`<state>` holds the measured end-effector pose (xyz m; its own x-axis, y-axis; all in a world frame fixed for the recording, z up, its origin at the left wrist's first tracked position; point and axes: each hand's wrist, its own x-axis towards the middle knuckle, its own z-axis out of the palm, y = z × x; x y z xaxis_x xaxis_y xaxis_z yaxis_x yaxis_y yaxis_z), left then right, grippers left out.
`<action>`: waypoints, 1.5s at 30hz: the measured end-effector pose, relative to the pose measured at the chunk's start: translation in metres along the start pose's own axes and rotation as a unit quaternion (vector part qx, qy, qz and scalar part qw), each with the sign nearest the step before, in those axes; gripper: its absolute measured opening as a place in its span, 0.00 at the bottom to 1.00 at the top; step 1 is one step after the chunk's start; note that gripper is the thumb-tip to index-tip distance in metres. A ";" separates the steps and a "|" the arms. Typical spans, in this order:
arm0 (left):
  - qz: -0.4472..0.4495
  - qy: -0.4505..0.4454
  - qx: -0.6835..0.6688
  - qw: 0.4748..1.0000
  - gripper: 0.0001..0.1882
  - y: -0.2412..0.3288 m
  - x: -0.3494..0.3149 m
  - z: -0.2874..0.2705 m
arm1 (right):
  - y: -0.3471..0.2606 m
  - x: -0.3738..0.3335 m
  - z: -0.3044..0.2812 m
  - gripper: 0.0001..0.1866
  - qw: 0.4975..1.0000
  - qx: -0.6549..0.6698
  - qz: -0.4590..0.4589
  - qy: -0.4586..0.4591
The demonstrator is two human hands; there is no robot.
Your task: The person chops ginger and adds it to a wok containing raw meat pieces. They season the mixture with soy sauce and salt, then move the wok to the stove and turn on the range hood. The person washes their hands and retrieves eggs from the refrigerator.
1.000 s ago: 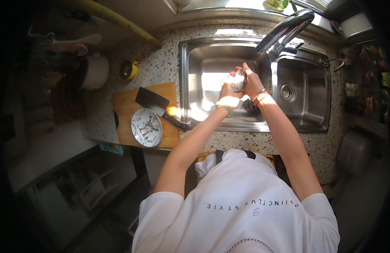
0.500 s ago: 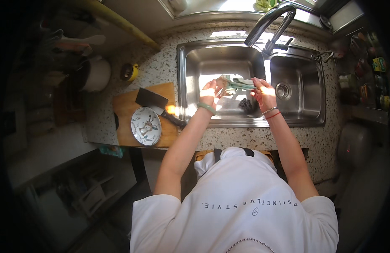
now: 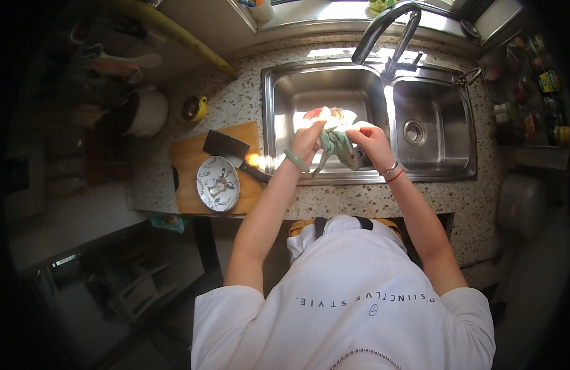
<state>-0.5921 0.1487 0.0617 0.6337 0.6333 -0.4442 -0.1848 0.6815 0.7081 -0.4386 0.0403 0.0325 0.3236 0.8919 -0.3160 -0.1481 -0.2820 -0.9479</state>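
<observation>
Over the left basin of the steel sink (image 3: 285, 179), I hold a crumpled green and pale cloth (image 3: 338, 147) between both hands. My left hand (image 3: 309, 134) is closed on its left side, and part of the cloth hangs below the fingers. My right hand (image 3: 372, 143) pinches its upper right edge. Strong sunlight washes out the far part of the cloth. A dark scrubber in the basin, plain earlier, is mostly hidden behind the cloth and my right hand.
Left of the sink, a wooden cutting board (image 3: 251, 139) carries a cleaver (image 3: 226, 145) and a patterned bowl (image 3: 218, 184). A yellow mug (image 3: 202, 110) stands behind it. The faucet (image 3: 383, 28) arches over the sink's back edge. Jars (image 3: 531, 123) line the right side.
The cloth was stretched sideways between my hands; now it is bunched and hangs down toward me. My hands have come a little closer together, and the right has moved slightly left.
</observation>
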 end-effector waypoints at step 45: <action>-0.143 -0.051 0.035 0.988 0.23 0.007 -0.025 0.002 | -0.008 -0.030 -0.090 0.12 0.950 0.302 0.050 0.065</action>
<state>-0.6077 0.1371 0.0789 0.7258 0.3760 -0.5761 0.0633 0.7974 0.6002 -0.3624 -0.0158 0.0462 0.3865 0.8092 -0.4425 -0.6803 -0.0739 -0.7292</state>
